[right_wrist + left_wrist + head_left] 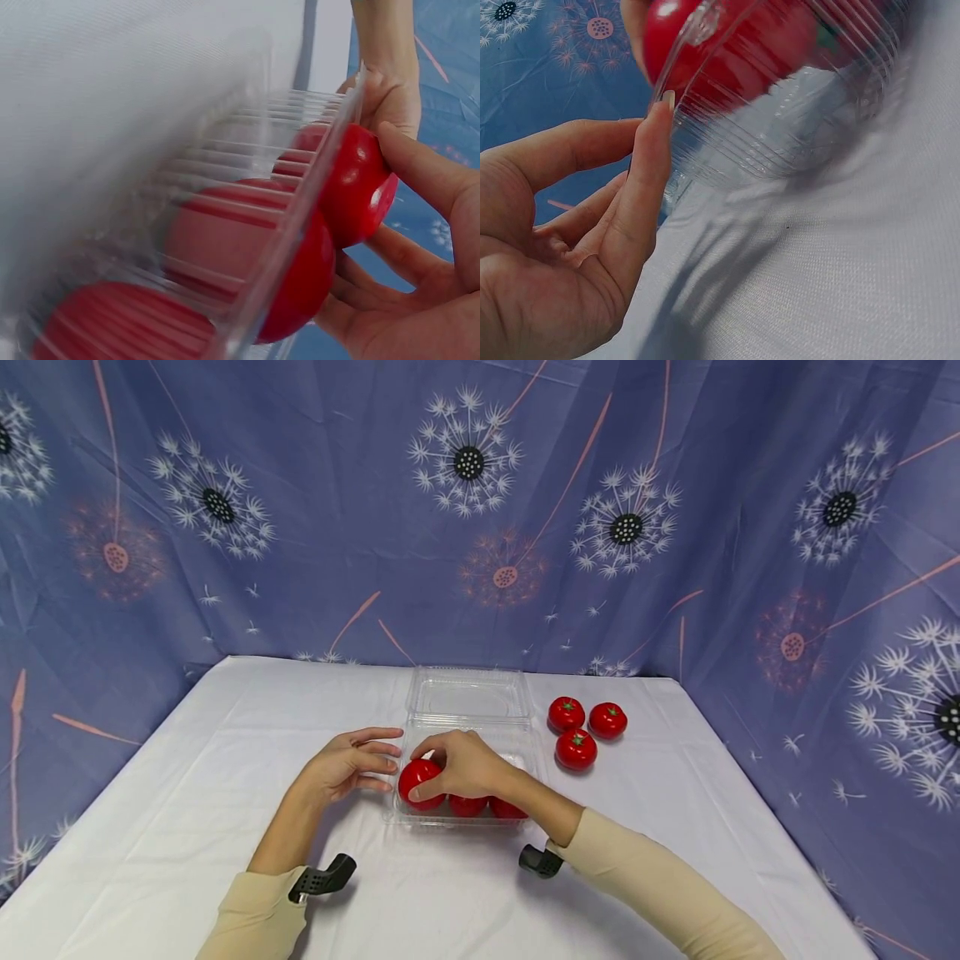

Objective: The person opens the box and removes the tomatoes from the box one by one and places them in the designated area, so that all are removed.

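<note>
A red tomato (418,782) is gripped by the curled fingers of the right hand (463,766) at the near left corner of the clear plastic container (465,727), over its rim. Two more tomatoes (487,807) are seen inside along the near wall. The left hand (347,766) — fingers straight and relaxed — is laid against the container's left wall. Three tomatoes (585,730) lie on the white tablecloth (187,793) just right of the container.

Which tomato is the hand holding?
The tomato at the left end of the clear box, gripped by the right hand. The three tomatoes on the table lie untouched.
</note>
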`<state>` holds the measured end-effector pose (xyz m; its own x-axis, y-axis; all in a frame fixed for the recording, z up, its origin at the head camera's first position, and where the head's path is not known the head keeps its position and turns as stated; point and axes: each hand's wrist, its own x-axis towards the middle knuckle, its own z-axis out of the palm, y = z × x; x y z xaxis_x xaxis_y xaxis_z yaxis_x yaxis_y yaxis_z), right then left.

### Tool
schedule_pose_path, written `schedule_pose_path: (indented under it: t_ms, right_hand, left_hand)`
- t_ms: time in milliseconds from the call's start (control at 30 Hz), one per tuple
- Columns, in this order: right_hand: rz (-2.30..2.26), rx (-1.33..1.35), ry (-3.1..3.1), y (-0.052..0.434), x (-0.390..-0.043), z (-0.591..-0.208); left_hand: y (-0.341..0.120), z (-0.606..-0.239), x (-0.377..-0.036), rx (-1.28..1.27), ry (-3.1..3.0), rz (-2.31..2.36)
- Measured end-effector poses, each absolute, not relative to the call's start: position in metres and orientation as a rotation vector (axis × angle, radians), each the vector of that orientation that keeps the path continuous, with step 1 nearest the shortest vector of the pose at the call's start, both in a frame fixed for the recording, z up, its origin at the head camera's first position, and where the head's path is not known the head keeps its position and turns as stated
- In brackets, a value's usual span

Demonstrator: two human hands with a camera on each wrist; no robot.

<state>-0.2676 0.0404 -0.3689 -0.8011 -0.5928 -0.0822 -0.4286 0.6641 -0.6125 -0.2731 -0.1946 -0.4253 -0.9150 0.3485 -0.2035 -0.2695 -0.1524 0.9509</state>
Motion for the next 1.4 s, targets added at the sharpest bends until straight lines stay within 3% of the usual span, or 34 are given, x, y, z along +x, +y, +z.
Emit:
schedule_pose_path:
  t_ms: [1400]
  right_hand:
    - [-1.11, -0.697, 2.626, 0.078, -0.269, -0.343]
  left_hand:
    - [-0.193, -0.428, -0.272, 0.106, 1.747, 2.119]
